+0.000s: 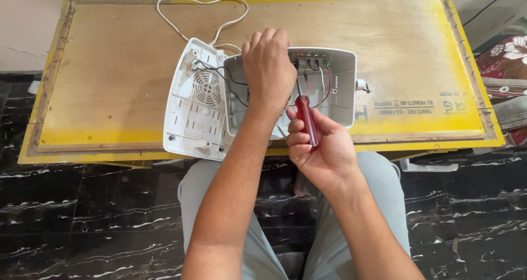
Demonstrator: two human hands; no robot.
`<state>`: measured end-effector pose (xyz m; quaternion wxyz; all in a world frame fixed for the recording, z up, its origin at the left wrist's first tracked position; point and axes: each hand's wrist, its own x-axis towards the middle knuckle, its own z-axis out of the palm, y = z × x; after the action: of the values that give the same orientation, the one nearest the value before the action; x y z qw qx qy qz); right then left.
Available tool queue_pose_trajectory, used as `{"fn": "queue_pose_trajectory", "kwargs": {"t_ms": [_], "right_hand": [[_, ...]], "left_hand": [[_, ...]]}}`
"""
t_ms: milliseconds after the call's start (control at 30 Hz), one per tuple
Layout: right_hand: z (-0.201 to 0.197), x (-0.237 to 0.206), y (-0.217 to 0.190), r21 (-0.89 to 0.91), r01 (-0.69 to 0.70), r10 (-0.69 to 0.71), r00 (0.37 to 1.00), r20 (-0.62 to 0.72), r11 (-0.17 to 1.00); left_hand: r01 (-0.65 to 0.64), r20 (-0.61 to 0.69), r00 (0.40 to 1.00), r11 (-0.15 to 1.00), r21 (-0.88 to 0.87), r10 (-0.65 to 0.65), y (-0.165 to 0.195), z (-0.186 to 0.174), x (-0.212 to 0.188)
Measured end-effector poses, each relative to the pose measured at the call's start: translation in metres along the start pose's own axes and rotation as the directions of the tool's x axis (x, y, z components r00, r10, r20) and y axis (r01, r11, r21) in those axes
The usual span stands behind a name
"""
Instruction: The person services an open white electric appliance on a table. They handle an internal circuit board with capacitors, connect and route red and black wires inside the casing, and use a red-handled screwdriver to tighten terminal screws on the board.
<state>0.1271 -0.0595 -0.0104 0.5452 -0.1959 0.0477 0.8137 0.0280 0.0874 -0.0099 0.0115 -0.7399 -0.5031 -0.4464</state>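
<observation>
Fingers [299, 127] around red translucent screwdriver [307, 118] inside opened white casing [343, 88]

A white plastic casing [307, 88] lies open on the table, its hollow up, with black and red wires inside (terminals along the far wall). Its vented cover [195, 104] lies flat beside it on the left. A red-handled screwdriver [306, 118] points into the casing.

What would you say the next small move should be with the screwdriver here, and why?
Probably turn the red-handled screwdriver gently. The right hand grips its handle, and its shaft reaches up to the wired terminals inside the open white casing, which the left hand steadies.
</observation>
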Motion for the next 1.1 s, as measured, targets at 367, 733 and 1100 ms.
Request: {"fn": "queue_pose_trajectory", "kwargs": {"t_ms": [367, 733, 1100], "right_hand": [[-0.005, -0.001, 0.005, -0.334, 0.199, -0.258, 0.955, -0.143, 0.921], [0.022, -0.035, 0.015, -0.782, 0.278, -0.686, 0.376, 0.623, -0.557], [0.017, -0.025, 0.016, -0.536, 0.296, -0.521, 0.136, 0.843, -0.791]], "left_hand": [[0.004, 0.060, 0.998, 0.999, -0.046, -0.001, -0.004, -0.009, 0.006], [0.023, 0.333, 0.941, 0.975, -0.222, 0.054, -0.024, -0.046, 0.019], [-0.049, 0.222, 0.971, 0.980, -0.191, 0.092, -0.021, -0.037, 0.014]]}}
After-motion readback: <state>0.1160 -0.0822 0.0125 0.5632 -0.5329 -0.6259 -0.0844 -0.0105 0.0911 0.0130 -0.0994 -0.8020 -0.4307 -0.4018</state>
